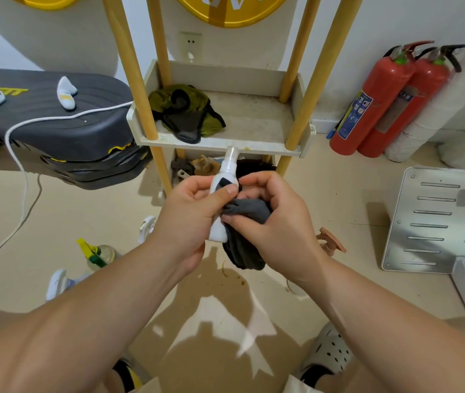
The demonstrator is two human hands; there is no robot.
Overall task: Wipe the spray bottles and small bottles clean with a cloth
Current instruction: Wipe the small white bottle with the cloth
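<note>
A: Bottle pose?
B: Bottle is in mid-air in front of the shelf's lower tier, over the floor. Long axis is roughly upright. The cap end points up and far, leaning slightly right. The base is on the near side.
A: Hands?
B: Left hand is wrapped round the bottle body, thumb across the front. Right hand pinches the bunched grey cloth against the bottle's right side. The rest of the cloth hangs below.
A: Surface, room?
B: Beige floor, stained on the near side. The shelf has wooden posts, with olive and black fabric on its tray. Green sprayer is on the floor near left. Brown sprayer is just behind the right wrist, partly hidden. Two extinguishers lean on the wall far right. Slotted metal plate is at right. Black ribbed platform is at left with a white cable over it.
</note>
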